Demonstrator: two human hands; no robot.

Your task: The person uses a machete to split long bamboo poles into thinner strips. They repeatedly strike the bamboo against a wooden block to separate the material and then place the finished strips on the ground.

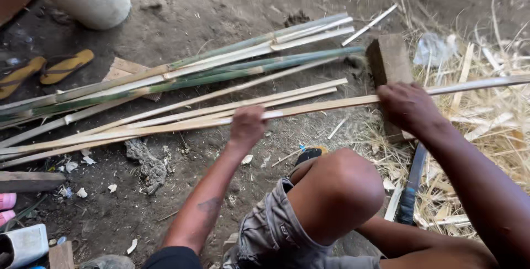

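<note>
your left hand [247, 127] and right hand [407, 105] are both clamped on one long split bamboo strip [320, 107], held across a wooden block [389, 59] above the dirt floor [221, 4], beside a pile of bamboo poles [182, 73].

The long bamboo strip [326, 105] runs out of view past both the left and right edges, so neither end shows. The left hand [247, 127] and right hand [407, 105] cover the parts they grip. The dark blade [413, 183] by the knee [338, 192] is partly buried in straw [486, 131].
</note>
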